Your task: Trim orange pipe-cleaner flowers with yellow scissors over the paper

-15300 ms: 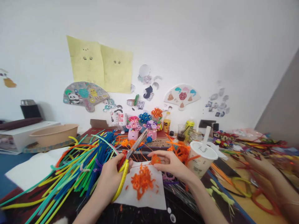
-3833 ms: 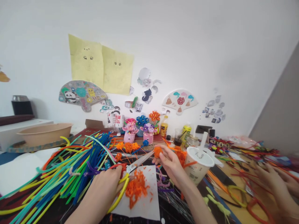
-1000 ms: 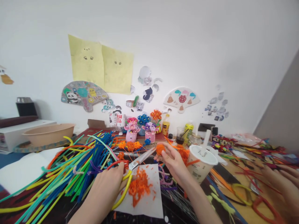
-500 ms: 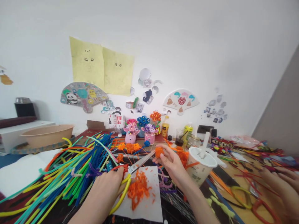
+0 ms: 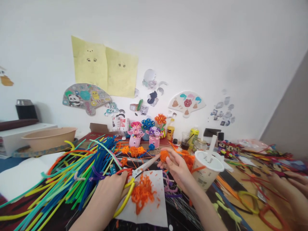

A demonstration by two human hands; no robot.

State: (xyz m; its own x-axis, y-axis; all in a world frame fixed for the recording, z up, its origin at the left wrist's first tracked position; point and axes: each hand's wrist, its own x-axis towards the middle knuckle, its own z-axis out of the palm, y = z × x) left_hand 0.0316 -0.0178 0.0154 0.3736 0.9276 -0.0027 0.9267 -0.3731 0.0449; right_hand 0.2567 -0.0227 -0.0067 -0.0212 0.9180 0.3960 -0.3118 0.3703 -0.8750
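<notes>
Right hand [image 5: 178, 170]: narrow pinch on small fuzzy orange chenille ball [image 5: 164, 156], at 1 o'clock from white paper sheet [image 5: 154, 218] | ball: light, soft, better hold by fingertips | left hand [image 5: 103, 192]: closed around yellow-handled steel scissors [image 5: 144, 169]

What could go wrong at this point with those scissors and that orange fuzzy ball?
The tips of the scissors in the left hand point toward the right hand and the orange pipe-cleaner ball it holds, so a slip might nick a finger. The loose orange clippings on the white paper sheet could scatter if brushed. The lidded cup stands close beside the right hand and might get knocked over.
</notes>
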